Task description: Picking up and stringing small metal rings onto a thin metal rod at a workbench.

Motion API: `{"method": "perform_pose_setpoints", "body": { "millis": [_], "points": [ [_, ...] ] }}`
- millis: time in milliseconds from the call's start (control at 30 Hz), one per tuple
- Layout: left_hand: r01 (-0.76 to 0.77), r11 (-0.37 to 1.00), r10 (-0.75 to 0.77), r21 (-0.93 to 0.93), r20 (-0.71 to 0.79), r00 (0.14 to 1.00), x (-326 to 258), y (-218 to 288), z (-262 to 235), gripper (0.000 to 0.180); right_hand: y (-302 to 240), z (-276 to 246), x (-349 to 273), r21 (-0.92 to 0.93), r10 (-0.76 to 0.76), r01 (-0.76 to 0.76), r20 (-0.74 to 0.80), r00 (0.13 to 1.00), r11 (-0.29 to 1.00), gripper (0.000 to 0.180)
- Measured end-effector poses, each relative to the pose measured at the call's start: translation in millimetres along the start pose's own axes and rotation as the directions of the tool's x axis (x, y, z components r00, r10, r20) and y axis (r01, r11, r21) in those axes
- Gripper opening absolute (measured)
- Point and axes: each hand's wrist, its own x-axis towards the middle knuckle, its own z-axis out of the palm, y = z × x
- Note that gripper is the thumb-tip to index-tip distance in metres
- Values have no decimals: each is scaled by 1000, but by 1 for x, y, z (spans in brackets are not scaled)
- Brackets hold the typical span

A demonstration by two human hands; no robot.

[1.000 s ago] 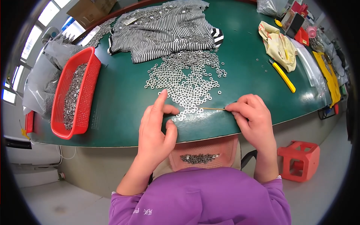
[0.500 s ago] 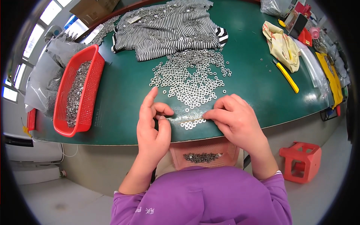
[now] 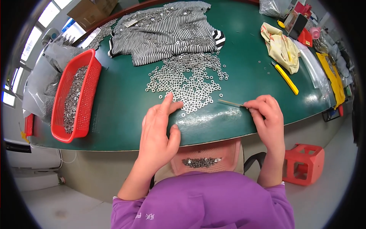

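Observation:
A spread of small silvery metal rings (image 3: 194,91) lies flat in the middle of the green table (image 3: 236,72). My left hand (image 3: 158,128) is at the near edge of this spread, fingers apart and the index finger reaching to the closest rings. To the right, my right hand (image 3: 268,114) pinches one end of a thin pale stick (image 3: 230,103). The stick points left toward the rings. Below the table's front edge a pink mesh basket (image 3: 229,150) rests at my lap, with more small rings (image 3: 202,162) gathered at its bottom.
A red basket (image 3: 93,82) of metal pieces stands at left beside clear plastic bags (image 3: 40,89). A striped shirt (image 3: 164,32) strewn with rings lies at the back. At right are a yellow cutter knife (image 3: 286,79) and a cream cloth (image 3: 282,49). A red stool (image 3: 304,164) stands lower right.
My right hand has moved right with the stick, now showing at full length. The few rings grouped near the front edge are gone from the tabletop. My left hand has shifted right, toward the spread.

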Motion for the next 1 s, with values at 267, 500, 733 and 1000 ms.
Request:
{"method": "perform_pose_setpoints", "body": {
  "millis": [267, 500, 733, 1000],
  "points": [
    [119, 974, -135, -193, -71, 988, -3, 1, 1, 71, -11, 7, 7, -20, -52, 53, 47, 998, 998, 17],
    [58, 990, -62, -130, -27, 998, -2, -3, 1, 69, -24, 18, 12, 40, -135, 131, 104, 985, 991, 17],
    [42, 983, -44, -176, -11, 999, -4, -7, 1, 67, -34, 28, 14, 66, -171, 163, 144, 975, 984, 17],
    [203, 873, -260, -443, -70, 963, -11, -10, -1, 69, -46, 36, 15, 173, -310, 274, 238, 920, 946, 18]
  ]
}}
